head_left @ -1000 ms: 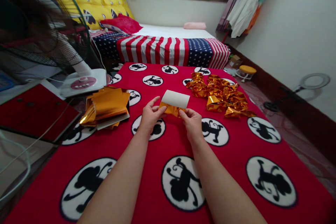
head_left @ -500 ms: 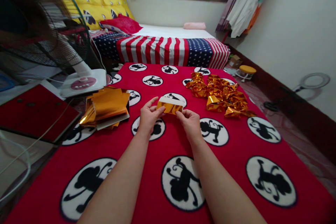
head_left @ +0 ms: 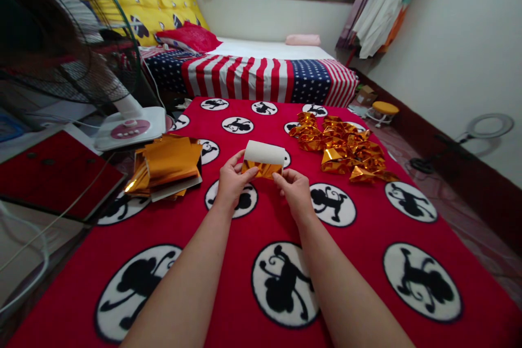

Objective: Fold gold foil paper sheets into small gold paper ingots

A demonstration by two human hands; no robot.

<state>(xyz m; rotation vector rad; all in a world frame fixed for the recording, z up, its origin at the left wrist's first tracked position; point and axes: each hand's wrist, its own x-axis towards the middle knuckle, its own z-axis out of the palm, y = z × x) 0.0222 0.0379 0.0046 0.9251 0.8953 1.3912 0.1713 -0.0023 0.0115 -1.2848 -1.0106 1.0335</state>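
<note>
A sheet of gold foil paper (head_left: 264, 153) is held between my two hands above the red cloth. Its near part shows shiny gold, and its far part curves up with the white side showing. My left hand (head_left: 234, 180) pinches the left edge, thumb on the gold face. At the right edge, my right hand (head_left: 292, 185) grips the paper between thumb and fingers. To the left lies a stack of gold foil sheets (head_left: 171, 160). Several folded gold foil pieces (head_left: 346, 147) are heaped at the far right of the cloth.
The red cloth (head_left: 240, 293) with black monkey figures in white circles covers the table. On the left stand a fan (head_left: 130, 125) and a dark red panel (head_left: 57, 174). Beyond are a bed (head_left: 253, 73), a yellow stool (head_left: 384, 109) and a ring light (head_left: 489, 126).
The sheet's far part has risen and curved, so more of its white side shows. Both hands keep hold of the edges in nearly the same place.
</note>
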